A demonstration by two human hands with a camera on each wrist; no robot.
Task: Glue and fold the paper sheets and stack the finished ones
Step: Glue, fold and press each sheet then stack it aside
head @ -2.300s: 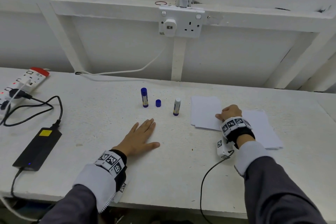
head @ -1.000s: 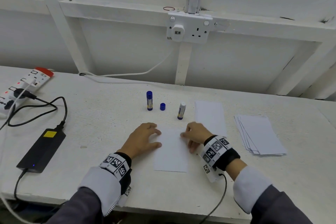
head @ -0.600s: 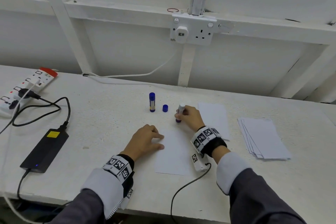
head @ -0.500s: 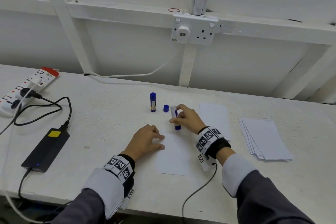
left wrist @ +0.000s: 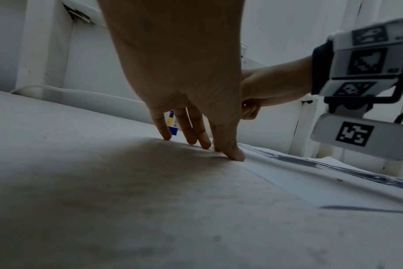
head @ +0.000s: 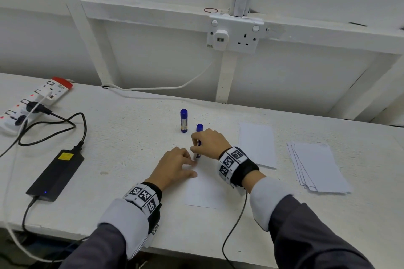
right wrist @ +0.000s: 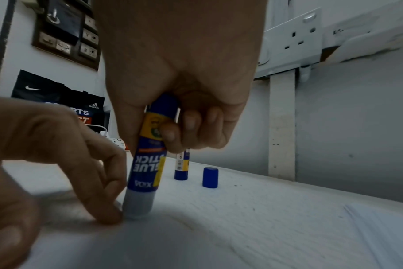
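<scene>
1. A single paper sheet [head: 204, 190] is laid flat on the white table [head: 122, 137], directly in front of the person, between the two forearms.
2. An uncapped glue stick [right wrist: 147, 160] is held upside down, its pale tip set against the far left corner of the sheet.
3. The glue stick is grasped by the right hand [head: 211, 143], the fingers and thumb being curled round its blue and yellow barrel.
4. The left hand [head: 175, 167] is rested on the left edge of the sheet with fingers spread and only slightly bent; nothing is grasped by it, and the sheet is pressed down by the fingertips [left wrist: 236, 154], one of which is seen just beside the glue tip in the right wrist view.
5. A loose blue cap [right wrist: 210, 177] is stood on the table just beyond the right hand, and a second, capped glue stick [head: 183, 120] is stood upright to the left of it.
6. A lone white sheet [head: 256, 144] is laid to the right of the right hand, and a fanned stack of sheets [head: 317, 168] is found farther right, apart from it.
7. A black power adapter [head: 57, 173] with its cable and a white power strip [head: 32, 102] are placed at the left end of the table.
8. A double wall socket [head: 234, 36] is mounted on the white wall behind.
</scene>
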